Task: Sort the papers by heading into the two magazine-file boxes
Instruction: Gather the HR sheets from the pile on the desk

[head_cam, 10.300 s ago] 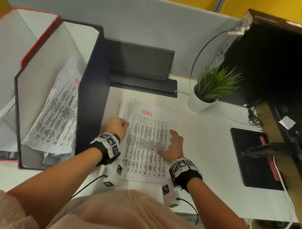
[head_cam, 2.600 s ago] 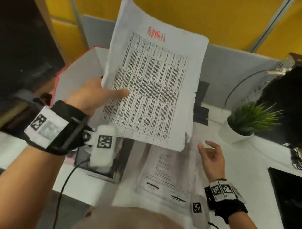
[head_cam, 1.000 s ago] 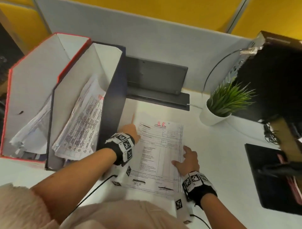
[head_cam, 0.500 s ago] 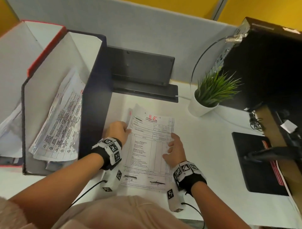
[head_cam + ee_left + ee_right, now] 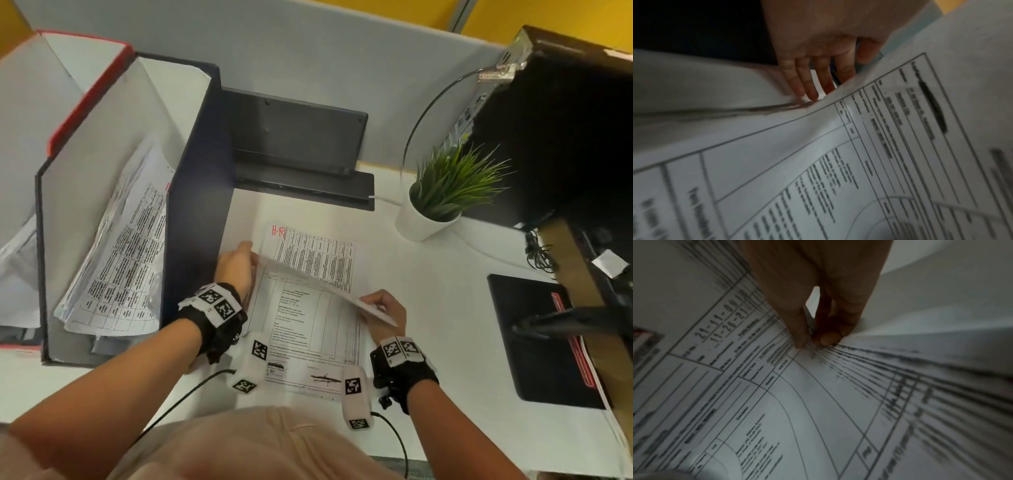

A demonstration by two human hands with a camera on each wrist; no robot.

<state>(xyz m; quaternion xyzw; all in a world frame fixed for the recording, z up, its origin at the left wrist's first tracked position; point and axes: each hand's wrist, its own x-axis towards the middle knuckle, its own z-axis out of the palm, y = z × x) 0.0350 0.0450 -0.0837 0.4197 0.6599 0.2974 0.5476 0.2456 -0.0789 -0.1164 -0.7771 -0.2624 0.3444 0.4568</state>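
- Papers: a sheet (image 5: 310,330) printed as a form lies flat on the white table (image 5: 428,291) at lower centre of the head view; over its upper part a second sheet (image 5: 315,260), a dense table headed "H.R" in red, is raised off the stack and tilted.
- Left hand (image 5: 236,269): at the left edge of the papers, just right of the dark box; in the left wrist view its fingers (image 5: 807,84) run nearly straight, tips at the paper edges. Whether the thumb clamps the raised sheet cannot be told.
- Right hand (image 5: 385,317): right of centre, fingers curled, pinching the lower right corner of the raised sheet; the right wrist view shows thumb and fingertips (image 5: 828,337) closed on the paper edge.
- Dark magazine-file box (image 5: 195,192): upright at left of centre, holding tabulated sheets that lean inside it.
- Red-edged magazine-file box (image 5: 85,96): touching the dark box on its left, upper left of the frame, with papers inside.
- Surroundings: potted plant (image 5: 442,195) at upper right; black pad (image 5: 537,342) at right edge; dark stand (image 5: 301,154) behind the papers.
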